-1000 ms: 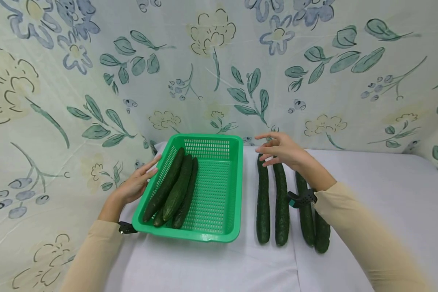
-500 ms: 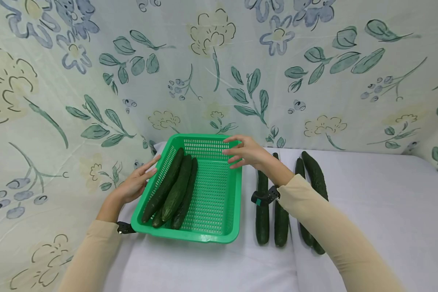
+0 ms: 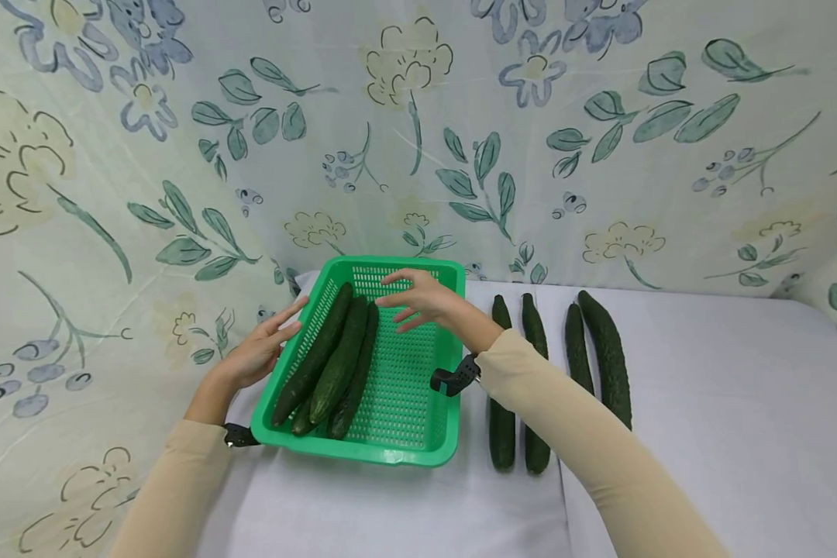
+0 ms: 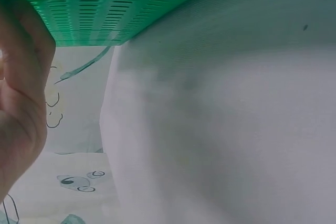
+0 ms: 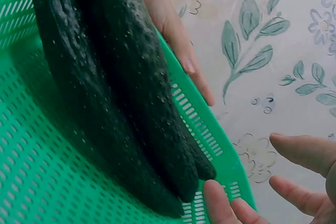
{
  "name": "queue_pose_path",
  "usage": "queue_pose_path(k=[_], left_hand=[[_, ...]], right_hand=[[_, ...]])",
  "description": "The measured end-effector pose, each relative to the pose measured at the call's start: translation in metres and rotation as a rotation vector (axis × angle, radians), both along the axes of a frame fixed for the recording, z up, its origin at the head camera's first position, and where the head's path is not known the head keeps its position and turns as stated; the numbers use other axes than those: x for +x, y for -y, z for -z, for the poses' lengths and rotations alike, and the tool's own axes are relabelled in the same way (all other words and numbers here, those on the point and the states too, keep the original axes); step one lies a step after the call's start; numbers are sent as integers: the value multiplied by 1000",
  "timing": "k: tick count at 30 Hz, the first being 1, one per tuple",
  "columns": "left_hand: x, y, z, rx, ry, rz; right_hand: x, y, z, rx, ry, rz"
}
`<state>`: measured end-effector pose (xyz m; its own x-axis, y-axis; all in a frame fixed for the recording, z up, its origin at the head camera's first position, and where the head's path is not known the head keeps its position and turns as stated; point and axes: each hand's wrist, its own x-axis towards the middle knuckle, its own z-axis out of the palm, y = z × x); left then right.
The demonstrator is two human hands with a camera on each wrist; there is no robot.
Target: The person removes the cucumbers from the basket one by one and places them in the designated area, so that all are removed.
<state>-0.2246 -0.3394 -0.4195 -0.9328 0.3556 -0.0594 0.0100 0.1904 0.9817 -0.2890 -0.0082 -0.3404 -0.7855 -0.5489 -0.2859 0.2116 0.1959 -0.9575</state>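
Observation:
Against the left side of a green plastic basket (image 3: 404,456) my left hand (image 3: 256,355) rests with its fingers extended along the outside of the rim. In the left wrist view, that hand (image 4: 23,93) lies against the slotted basket wall (image 4: 100,3). Several dark green cucumbers (image 3: 340,360) lie lengthwise in the basket's left half. Over the basket hovers my right hand (image 3: 424,302), fingers spread and nothing held, near the far tips of these cucumbers. The right wrist view shows its fingers (image 5: 302,153) apart beside the cucumbers (image 5: 131,77).
To the right of the basket, two cucumbers (image 3: 502,430) lie side by side on the white tablecloth (image 3: 725,387). Another pair (image 3: 610,360) lies farther right, partly covered by my right sleeve (image 3: 586,442). A floral curtain (image 3: 502,139) hangs behind and at the left.
My right hand has moved left, from above the loose cucumbers on the cloth to over the basket. The left hand stays at the basket's left side.

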Motion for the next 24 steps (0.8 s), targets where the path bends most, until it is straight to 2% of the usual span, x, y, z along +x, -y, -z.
queue_pose_path(k=[7,16,24], left_hand=[[0,0,1,5,9,-21],[-1,0,2,15,16,-56],[-2,-1,5,85,56,-35]], right_hand=[[6,25,10,18,27,12],[6,49,22,4,53,61],[12,66,34,29,64,132]])
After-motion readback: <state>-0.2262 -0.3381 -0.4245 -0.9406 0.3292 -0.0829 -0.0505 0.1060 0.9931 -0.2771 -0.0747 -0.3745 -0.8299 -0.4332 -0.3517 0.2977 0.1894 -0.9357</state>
